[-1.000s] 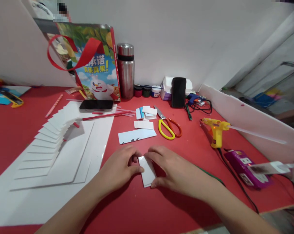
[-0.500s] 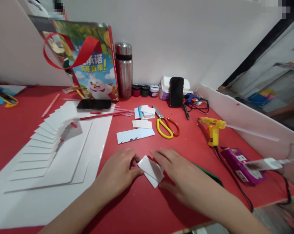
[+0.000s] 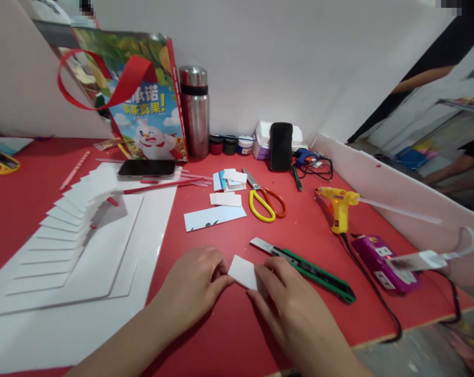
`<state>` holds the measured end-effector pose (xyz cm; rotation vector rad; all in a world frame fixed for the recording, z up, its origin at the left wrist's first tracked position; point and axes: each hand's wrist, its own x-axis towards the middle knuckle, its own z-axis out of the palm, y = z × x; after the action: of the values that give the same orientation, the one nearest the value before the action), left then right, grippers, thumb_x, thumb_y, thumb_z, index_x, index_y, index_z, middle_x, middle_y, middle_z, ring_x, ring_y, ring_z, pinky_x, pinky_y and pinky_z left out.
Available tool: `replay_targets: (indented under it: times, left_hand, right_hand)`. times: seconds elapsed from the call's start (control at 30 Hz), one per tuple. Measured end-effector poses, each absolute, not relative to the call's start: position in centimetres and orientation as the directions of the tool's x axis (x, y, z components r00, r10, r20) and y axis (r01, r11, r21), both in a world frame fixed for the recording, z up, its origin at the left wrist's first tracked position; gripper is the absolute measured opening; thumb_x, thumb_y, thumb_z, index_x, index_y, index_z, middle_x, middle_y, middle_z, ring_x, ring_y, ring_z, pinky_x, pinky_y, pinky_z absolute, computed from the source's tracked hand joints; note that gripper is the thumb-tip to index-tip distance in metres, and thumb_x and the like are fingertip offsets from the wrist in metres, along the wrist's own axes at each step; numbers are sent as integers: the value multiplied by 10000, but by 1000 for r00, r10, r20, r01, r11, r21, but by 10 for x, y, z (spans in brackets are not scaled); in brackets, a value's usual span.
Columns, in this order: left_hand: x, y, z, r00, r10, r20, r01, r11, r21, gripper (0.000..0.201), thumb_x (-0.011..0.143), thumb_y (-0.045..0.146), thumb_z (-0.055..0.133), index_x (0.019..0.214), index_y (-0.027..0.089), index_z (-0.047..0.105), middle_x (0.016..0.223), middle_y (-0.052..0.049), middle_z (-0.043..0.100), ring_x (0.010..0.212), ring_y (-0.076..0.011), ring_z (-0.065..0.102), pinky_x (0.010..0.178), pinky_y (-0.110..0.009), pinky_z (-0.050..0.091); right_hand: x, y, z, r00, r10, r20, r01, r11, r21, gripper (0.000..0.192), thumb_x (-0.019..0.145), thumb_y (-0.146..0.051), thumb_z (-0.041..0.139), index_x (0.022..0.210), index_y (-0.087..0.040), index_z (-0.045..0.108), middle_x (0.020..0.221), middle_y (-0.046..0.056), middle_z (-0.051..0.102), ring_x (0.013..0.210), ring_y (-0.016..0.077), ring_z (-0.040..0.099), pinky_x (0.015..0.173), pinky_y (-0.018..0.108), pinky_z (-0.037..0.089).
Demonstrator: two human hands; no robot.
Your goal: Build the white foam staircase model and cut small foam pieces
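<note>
A small white foam-board piece (image 3: pixel 243 272) lies on the red table (image 3: pixel 311 230) near its front edge. My left hand (image 3: pixel 193 285) pinches the piece's left corner with its fingertips. My right hand (image 3: pixel 290 306) rests on the right side of the piece, fingers over it. Just right of my right hand lies a green utility knife (image 3: pixel 305 268) with its blade out, pointing away to the left.
A white foam-board staircase model (image 3: pixel 70 228) sits on white sheets at the left. Ahead are white offcuts (image 3: pixel 214 217), yellow-and-red scissors (image 3: pixel 265 202), a phone (image 3: pixel 146 167), a steel flask (image 3: pixel 194 111) and a printed bag (image 3: pixel 143 104). A yellow glue gun (image 3: pixel 339 207) and purple pack (image 3: pixel 382 259) stand right.
The white piece has turned and shifted slightly right between my hands. My right hand drew back toward me, uncovering the green knife. The view drifted right.
</note>
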<state>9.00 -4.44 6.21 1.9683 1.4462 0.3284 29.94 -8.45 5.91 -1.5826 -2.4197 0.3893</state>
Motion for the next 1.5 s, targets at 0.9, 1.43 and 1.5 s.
replay_targets:
  times: [0.9,1.43,1.5]
  left_hand:
    - [84,-43,52,647,761,43,622,-560,547,241,1024,171,430,869,168,616,877,-48,623,790,-195,557,708,-327,401]
    - [81,-47,43,732,673,108,615,-720,321,198,1003,100,447,848,184,537,835,-16,551,706,-177,477,629,-336,315]
    - [80,-48,42,733,672,102,615,-720,321,197,1001,95,441,856,185,537,836,-15,547,707,-179,480,630,-334,317]
  right_hand:
    - [313,-76,65,-388,921,39,824,365,-434,173,939,-154,574,1072,-147,685,1113,152,638,945,280,680,869,443,590]
    - [320,-76,75,-437,899,2,777,379,-502,239,972,-188,551,1179,-169,669,1185,140,605,1069,259,641,955,413,547]
    - [320,-77,74,-443,896,22,773,395,-497,244,986,-183,513,1170,-158,671,1152,144,607,1033,255,643,932,406,553]
